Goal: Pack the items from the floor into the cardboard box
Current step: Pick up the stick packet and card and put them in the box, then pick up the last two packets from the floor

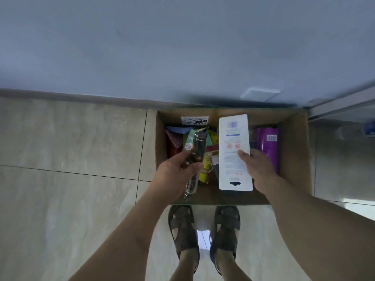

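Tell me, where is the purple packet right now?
In the head view, the purple packet lies inside the cardboard box at its right side, just beyond the right hand holding the white package.

Open box on floor, against wall, both hands above it

The brown cardboard box (294, 151) stands on the tiled floor (71, 138), its far side at the wall (182, 47). Above it, the left hand (174, 175) holds a dark narrow packet (197, 151); to its right, the right hand (257, 169) holds a white flat carton (234, 138). A purple pack (267, 142) lies inside, right. Two sandalled feet (203, 236) stand before the box.
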